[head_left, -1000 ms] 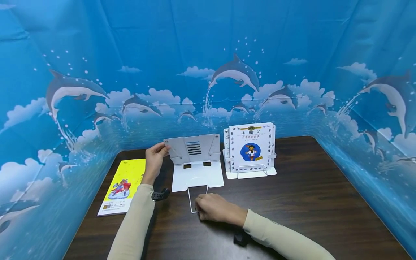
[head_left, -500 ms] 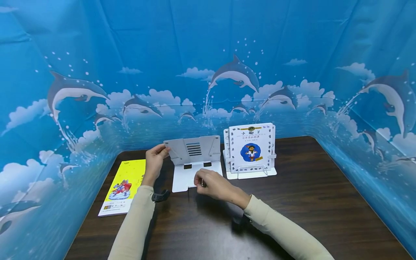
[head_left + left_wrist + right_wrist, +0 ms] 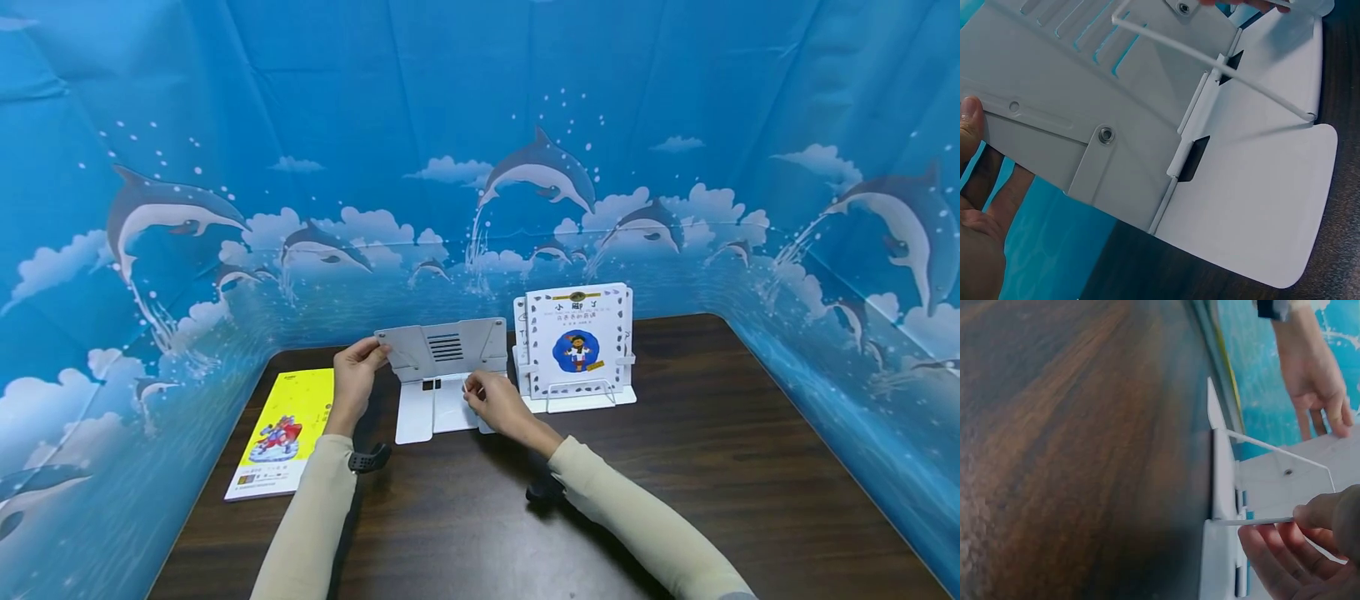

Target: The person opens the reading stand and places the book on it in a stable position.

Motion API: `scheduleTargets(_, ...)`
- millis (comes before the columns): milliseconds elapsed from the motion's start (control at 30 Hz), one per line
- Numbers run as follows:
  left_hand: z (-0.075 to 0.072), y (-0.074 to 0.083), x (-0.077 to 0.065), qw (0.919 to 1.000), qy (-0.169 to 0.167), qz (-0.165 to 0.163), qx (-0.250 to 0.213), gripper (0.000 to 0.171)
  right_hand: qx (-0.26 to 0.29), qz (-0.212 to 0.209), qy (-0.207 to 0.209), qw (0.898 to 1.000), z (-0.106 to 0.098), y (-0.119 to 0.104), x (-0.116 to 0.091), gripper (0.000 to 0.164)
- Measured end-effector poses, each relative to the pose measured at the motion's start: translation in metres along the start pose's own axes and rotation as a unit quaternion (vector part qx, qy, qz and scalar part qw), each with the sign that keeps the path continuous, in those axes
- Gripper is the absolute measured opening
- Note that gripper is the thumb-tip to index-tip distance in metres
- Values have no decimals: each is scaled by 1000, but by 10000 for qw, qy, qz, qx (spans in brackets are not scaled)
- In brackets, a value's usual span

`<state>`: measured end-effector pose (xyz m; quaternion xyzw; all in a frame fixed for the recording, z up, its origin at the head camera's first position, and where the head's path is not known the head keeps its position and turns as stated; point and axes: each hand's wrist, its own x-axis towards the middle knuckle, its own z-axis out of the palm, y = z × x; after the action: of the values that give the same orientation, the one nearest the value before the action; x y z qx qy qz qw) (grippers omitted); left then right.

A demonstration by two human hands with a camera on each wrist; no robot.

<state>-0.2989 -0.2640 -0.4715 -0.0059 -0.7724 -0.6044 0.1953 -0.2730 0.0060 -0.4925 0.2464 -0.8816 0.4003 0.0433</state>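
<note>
A white metal book stand (image 3: pixel 415 414) lies unfolded on the table, its base flat and its slotted back panel (image 3: pixel 405 350) tilted up. My left hand (image 3: pixel 352 379) pinches the panel's left edge, thumb on the inner face and fingers behind. A thin white wire bracket (image 3: pixel 1172 44), hinged at the base's front edge, stands raised over the base. With thumb and fingers my right hand (image 3: pixel 501 404) pinches one side of this bracket, as the right wrist view shows with the wire (image 3: pixel 1260 521) reaching the thumb tip.
Right beside it, a second white stand (image 3: pixel 536 407) holds a picture book (image 3: pixel 611 333) with a blue round picture, plus more behind. A yellow-and-white book (image 3: pixel 300 400) lies flat at the left. A dolphin-printed blue curtain (image 3: pixel 420 100) surrounds the dark wooden table (image 3: pixel 720 433).
My right hand has lifted the wire bracket from lying flat in front of the stand up over its base. The back panel has tilted slightly farther back while my left hand kept its grip.
</note>
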Motion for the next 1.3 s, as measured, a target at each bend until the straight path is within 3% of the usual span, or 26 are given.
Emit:
scheduleTargets(333, -1, -4, -9, 9998, 74, 131, -156, 25, 368, 548, -81, 9978, 9, 14, 10, 8)
scheduleTargets(767, -3, -8, -23, 9996, 68, 231, -171, 26, 466, 699, -64, 9964, 12, 18, 11, 9)
scheduleTargets(1300, -4, -12, -29, 9997, 45, 200, -123, 26, 707, 820, -46, 9941, 13, 15, 7, 12)
